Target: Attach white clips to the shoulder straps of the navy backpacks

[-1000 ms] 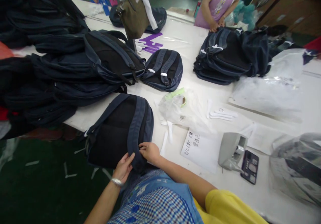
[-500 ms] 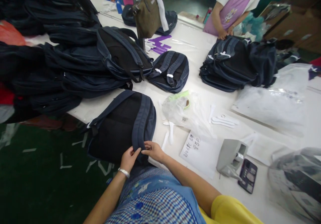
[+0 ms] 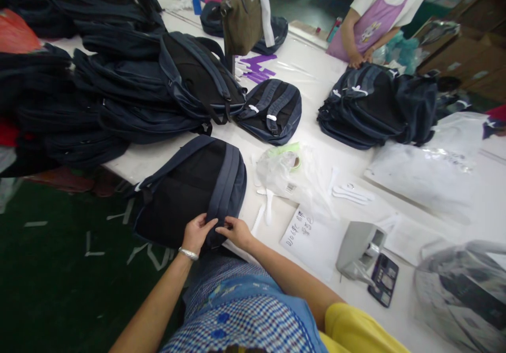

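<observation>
A navy and black backpack [image 3: 177, 189] lies at the table's near edge with its straps facing up. My left hand [image 3: 197, 233] pinches the lower end of its right shoulder strap [image 3: 226, 179]. Close beside it, my right hand [image 3: 236, 232] also has thumb and fingers closed on that strap, the two thumbs almost meeting. What lies under the fingertips is hidden. The other shoulder strap [image 3: 169, 160] runs along the far side, with a bit of white at its end.
Piled backpacks [image 3: 130, 89] fill the left; a smaller backpack [image 3: 272, 110] lies ahead. To the right are a plastic bag [image 3: 276, 171], white strips [image 3: 350, 195], a marked sheet [image 3: 312, 237], a grey tape dispenser [image 3: 358, 250] and a phone [image 3: 383, 279]. A co-worker [image 3: 367, 26] handles stacked backpacks [image 3: 363, 110].
Both hands have shifted slightly up and left along the strap, still closed on it. The backpack's near end sits a little lower to the left. The camera view has tilted slightly.
</observation>
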Demonstrator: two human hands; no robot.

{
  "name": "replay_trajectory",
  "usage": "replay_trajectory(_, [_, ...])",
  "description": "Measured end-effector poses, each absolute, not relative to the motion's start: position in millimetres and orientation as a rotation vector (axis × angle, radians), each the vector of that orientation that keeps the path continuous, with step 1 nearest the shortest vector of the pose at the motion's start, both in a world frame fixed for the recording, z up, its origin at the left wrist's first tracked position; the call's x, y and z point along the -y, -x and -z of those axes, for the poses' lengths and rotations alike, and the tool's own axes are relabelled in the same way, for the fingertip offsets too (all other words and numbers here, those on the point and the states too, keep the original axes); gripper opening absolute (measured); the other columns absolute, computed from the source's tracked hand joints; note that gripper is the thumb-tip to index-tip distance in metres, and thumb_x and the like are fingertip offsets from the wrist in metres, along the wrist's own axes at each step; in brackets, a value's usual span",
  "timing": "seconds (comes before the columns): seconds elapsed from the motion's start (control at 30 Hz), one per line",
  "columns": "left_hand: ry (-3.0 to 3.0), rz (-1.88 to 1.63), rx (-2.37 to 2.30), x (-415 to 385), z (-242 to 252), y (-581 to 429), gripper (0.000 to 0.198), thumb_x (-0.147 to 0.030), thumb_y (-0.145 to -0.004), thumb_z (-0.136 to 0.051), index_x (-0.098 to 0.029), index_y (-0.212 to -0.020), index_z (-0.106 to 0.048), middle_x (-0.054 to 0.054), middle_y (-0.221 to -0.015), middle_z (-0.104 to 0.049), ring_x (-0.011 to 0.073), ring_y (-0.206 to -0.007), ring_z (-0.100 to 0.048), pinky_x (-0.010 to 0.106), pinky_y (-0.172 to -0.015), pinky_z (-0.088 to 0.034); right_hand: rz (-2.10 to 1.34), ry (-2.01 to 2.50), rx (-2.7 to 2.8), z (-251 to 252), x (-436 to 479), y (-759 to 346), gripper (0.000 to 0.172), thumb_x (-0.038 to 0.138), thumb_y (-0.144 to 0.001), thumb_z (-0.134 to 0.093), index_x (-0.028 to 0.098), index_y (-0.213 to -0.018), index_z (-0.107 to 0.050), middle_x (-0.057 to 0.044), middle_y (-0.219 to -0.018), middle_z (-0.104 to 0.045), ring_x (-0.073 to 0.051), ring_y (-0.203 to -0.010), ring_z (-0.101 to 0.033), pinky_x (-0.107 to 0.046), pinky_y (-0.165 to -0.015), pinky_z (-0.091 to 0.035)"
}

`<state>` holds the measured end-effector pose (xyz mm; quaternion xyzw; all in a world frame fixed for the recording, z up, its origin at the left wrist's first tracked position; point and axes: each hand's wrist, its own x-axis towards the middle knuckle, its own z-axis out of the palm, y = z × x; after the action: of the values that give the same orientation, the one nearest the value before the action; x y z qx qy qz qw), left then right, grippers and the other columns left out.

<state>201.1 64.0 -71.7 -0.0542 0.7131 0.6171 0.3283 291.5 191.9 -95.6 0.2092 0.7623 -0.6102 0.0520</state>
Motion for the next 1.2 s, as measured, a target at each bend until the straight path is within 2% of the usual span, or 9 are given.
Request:
replay_trajectory(0.07, [0.200, -1.668, -1.846, -65.6, 75.3, -200.7, 0.042, -0.033, -0.058, -0.083, -0.014, -0.091, -0.068, 0.008, -0.090, -0.075, 0.0250, -0.085, -0.069, 0.037, -0.083, -0.053, 1.816, -0.671, -2.335, 97.6, -189.6, -291.0, 0.025, 0.043, -0.079, -0.064, 0.019, -0.082, -0.066, 0.001, -0.072, -0.063, -0.014, -0.067, -0.057, -0.023, -0.064, -0.044])
replay_trajectory(0.23, [0.350, -1.782, -1.734, -66.6, 77.7, -202.9, 0.040, -0.031, -0.057, -0.083, -0.013, -0.090, -0.067, 0.008, -0.088, -0.074, 0.0233, -0.082, -0.069, 0.039, -0.085, -0.053, 1.969, -0.678, -2.239, 99.9, -181.8, -292.5, 0.032, 0.036, -0.074, -0.070, 0.021, -0.102, -0.066, -0.002, -0.089, -0.069, -0.016, -0.078, -0.062, -0.025, -0.071, -0.048])
replay_trajectory(0.4, [0.576, -1.814, -1.536, -64.1, 72.9, -198.6, 0.031, -0.020, -0.062, -0.080, -0.012, -0.088, -0.066, 0.008, -0.081, -0.074, 0.0236, -0.082, -0.069, 0.040, -0.087, -0.053, 1.994, -0.818, -2.106, 98.6, -177.3, -285.3, 0.037, 0.033, -0.068, -0.076, 0.018, -0.099, -0.068, -0.003, -0.085, -0.069, -0.014, -0.068, -0.062, -0.025, -0.066, -0.050])
replay_trajectory(0.53, [0.601, -1.870, -1.549, -70.3, 72.8, -209.1, 0.027, -0.022, -0.067, -0.077, -0.014, -0.089, -0.065, 0.007, -0.083, -0.074, 0.0230, -0.086, -0.069, 0.040, -0.091, -0.051, 2.200, -0.780, -1.961, 100.8, -175.4, -285.2, 0.037, 0.035, -0.066, -0.077, 0.017, -0.097, -0.068, -0.003, -0.085, -0.070, -0.017, -0.075, -0.065, -0.028, -0.072, -0.052])
replay_trajectory(0.67, [0.378, -1.865, -1.649, -73.9, 73.7, -224.1, 0.043, -0.029, -0.065, -0.080, -0.017, -0.102, -0.063, 0.008, -0.099, -0.073, 0.0228, -0.096, -0.067, 0.039, -0.096, -0.047, 2.422, -0.782, -1.684, 103.5, -175.4, -291.7, 0.045, 0.044, -0.056, -0.081, 0.017, -0.089, -0.069, -0.003, -0.084, -0.072, -0.022, -0.081, -0.066, -0.034, -0.078, -0.052])
replay_trajectory(0.77, [0.321, -1.745, -1.600, -64.9, 72.3, -222.7, 0.051, -0.029, -0.060, -0.083, -0.015, -0.105, -0.063, 0.011, -0.102, -0.072, 0.0249, -0.097, -0.067, 0.040, -0.094, -0.048, 2.523, -0.868, -1.443, 102.4, -173.9, -297.0, 0.050, 0.047, -0.050, -0.083, 0.016, -0.087, -0.069, -0.004, -0.083, -0.072, -0.022, -0.080, -0.067, -0.037, -0.082, -0.051])
replay_trajectory(1.0, [0.300, -1.671, -1.544, -44.6, 67.9, -216.5, 0.053, -0.025, -0.057, -0.084, -0.013, -0.105, -0.064, 0.013, -0.103, -0.072, 0.0257, -0.098, -0.066, 0.036, -0.091, -0.049, 2.544, -0.878, -1.316, 96.0, -166.2, -301.2, 0.048, 0.051, -0.055, -0.080, 0.016, -0.086, -0.069, -0.004, -0.082, -0.072, -0.020, -0.080, -0.066, -0.036, -0.082, -0.050])
replay_trajectory(1.2, [0.307, -1.635, -1.525, -49.3, 58.8, -215.7, 0.047, -0.036, -0.069, -0.077, -0.015, -0.109, -0.064, 0.013, -0.110, -0.070, 0.0246, -0.102, -0.065, 0.037, -0.093, -0.049, 2.479, -0.943, -1.503, 95.2, -162.2, -300.6, 0.042, 0.049, -0.056, -0.080, 0.017, -0.082, -0.068, -0.003, -0.082, -0.071, -0.020, -0.080, -0.065, -0.035, -0.080, -0.051])
